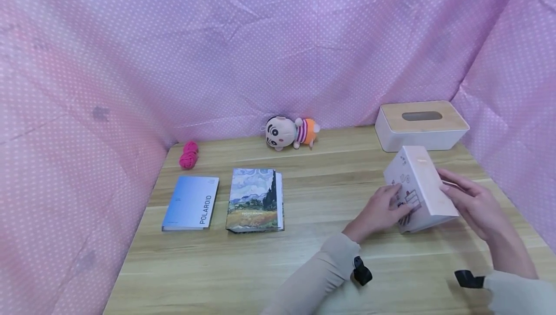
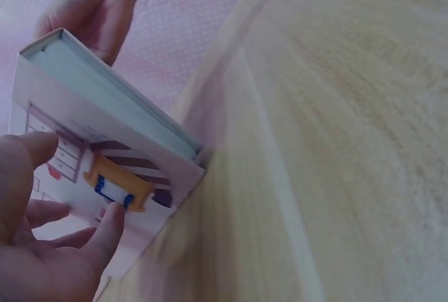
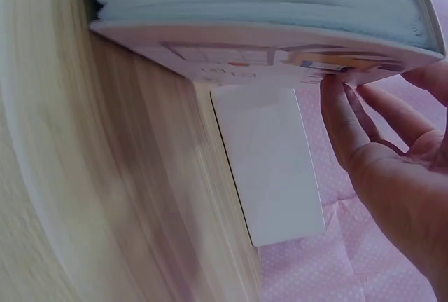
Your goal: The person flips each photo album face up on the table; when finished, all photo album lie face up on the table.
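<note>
A thick pale photo album (image 1: 427, 184) with drawn furniture on its cover stands tilted on the table, spine up, between both hands. My left hand (image 1: 380, 211) lays spread fingertips and thumb against the illustrated cover. In the left wrist view, its fingers (image 2: 108, 232) touch beside an orange drawing. On the opposite side, my right hand (image 1: 479, 206) supports the other cover, thumb close to the spine's edge. In the right wrist view, its fairly straight fingers (image 3: 343, 123) meet that cover, and the page edges (image 3: 259, 1) show between the covers.
Behind the album stands a white tissue box (image 1: 421, 127) with a wooden lid. A plush doll (image 1: 288, 132) lies at the back. Leftward are a landscape-covered photo album (image 1: 254, 201), a blue Polaroid album (image 1: 190, 204) and pink yarn (image 1: 188, 156). Pink dotted cloth (image 1: 278, 45) surrounds the table.
</note>
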### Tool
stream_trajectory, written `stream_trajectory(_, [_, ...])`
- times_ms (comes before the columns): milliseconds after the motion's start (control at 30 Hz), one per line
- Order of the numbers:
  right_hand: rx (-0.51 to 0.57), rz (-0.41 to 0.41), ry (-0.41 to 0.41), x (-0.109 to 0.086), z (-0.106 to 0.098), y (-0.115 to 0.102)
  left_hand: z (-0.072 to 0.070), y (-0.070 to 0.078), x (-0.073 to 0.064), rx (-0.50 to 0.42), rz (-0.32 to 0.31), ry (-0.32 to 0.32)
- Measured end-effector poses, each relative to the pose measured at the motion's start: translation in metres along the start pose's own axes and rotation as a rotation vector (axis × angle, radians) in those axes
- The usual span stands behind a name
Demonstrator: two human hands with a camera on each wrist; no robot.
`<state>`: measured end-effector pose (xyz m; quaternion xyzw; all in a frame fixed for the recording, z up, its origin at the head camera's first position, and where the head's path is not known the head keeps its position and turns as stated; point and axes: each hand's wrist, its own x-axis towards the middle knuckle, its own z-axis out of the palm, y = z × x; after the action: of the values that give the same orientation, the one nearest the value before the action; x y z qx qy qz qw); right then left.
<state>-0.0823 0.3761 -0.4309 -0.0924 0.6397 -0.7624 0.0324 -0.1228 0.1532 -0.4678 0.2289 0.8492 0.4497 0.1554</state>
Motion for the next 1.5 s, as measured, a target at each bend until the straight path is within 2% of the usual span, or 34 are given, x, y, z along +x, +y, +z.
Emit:
stream_trajectory(133, [0.010, -0.049, -0.053, 0.003, 0.008, 0.001, -0.008, 0.004, -0.001, -0.056, 0.036, 0.015])
stream_trajectory(300, [0.071, -0.085, -0.127, 0.007, 0.014, 0.005, -0.017, 0.008, -0.002, -0.097, 0.084, 0.065])
stream_trajectory(433, [0.067, -0.069, -0.155, 0.010, 0.016, 0.009, -0.023, 0.010, -0.002, -0.144, 0.099, 0.103])
stream_trajectory(600, [0.021, -0.036, -0.178, 0.013, 0.019, 0.017, -0.031, 0.008, -0.004, -0.230, 0.106, 0.117])
stream_trajectory(867, [-0.046, 0.004, -0.201, 0.018, 0.025, 0.030, -0.046, 0.002, -0.011, -0.271, 0.070, 0.093])
stream_trajectory(933, [-0.091, 0.027, -0.214, 0.020, 0.025, 0.034, -0.050, -0.001, -0.012, -0.277, 0.052, 0.079])
stream_trajectory(1067, [-0.278, 0.080, -0.190, 0.023, 0.030, 0.041, -0.060, -0.007, -0.016, -0.231, 0.033, 0.059])
stream_trajectory(1200, [-0.525, 0.134, -0.141, 0.026, 0.037, 0.045, -0.071, -0.017, -0.017, -0.186, 0.072, 0.029])
stream_trajectory(1267, [-0.597, 0.157, -0.143, 0.027, 0.040, 0.045, -0.076, -0.022, -0.017, -0.180, 0.100, 0.008])
stream_trajectory(1367, [-0.643, 0.192, -0.141, 0.028, 0.045, 0.045, -0.084, -0.030, -0.018, -0.141, 0.107, -0.013])
stream_trajectory(1500, [-0.652, 0.220, -0.146, 0.031, 0.050, 0.045, -0.092, -0.037, -0.020, -0.066, 0.059, -0.022])
